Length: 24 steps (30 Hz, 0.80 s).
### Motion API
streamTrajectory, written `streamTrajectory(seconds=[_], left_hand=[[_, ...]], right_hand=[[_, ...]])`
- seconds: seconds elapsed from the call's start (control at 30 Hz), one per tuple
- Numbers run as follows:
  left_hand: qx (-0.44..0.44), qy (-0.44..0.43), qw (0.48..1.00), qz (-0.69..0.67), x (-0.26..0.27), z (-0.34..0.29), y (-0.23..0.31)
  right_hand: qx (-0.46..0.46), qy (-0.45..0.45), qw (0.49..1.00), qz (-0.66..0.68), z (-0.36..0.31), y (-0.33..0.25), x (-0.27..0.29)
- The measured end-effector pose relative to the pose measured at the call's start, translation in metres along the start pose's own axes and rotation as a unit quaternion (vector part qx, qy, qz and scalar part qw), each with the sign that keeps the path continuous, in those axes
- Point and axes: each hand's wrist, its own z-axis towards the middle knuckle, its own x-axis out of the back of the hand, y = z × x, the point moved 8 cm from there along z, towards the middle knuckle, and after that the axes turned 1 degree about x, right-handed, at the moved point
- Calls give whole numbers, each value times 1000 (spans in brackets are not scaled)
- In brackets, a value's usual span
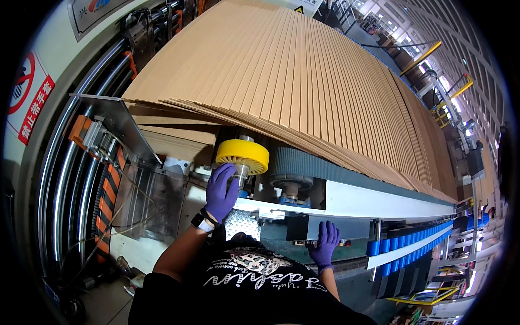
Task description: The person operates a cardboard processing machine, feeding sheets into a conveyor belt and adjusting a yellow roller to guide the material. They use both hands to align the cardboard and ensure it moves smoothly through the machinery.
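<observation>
My left hand point(221, 192), in a purple glove, is at the yellow ribbed wheel point(244, 149) at the machine's near edge. Its fingers stretch up against the wheel's lower rim, beside the metal shaft; whether they press on it I cannot tell. Over the wheel hang the lowest edges of a fanned row of brown cardboard sheets point(281, 70). Farther right, my right hand point(326, 244), also purple-gloved, has its fingers extended over the edge of a dark grey box point(303, 227) below the white rail. Nothing shows in either hand.
Right of the wheel runs a ribbed grey belt point(303, 162) above a white side rail point(374, 200). Blue rollers point(395, 242) line the lower right. At left stand an upright metal plate point(122, 122), long steel rollers point(62, 200) and an orange-black striped bar point(108, 197). A cable hangs there.
</observation>
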Motion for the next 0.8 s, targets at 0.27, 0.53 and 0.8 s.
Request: streamTrajectory(seconds=[0.27,0.53,0.8], left_hand=[[20,-27,999,-18,-3,-2,-3],[6,-3,1000,-16,1,3,4],[3,-5,1000,-13,0,2,4]], right_hand=[[-5,16,1000,11,1,1,-1],[-11,-2,1000,-1,0,1,-1],[-8,-2,1000,-5,0,2,-3]])
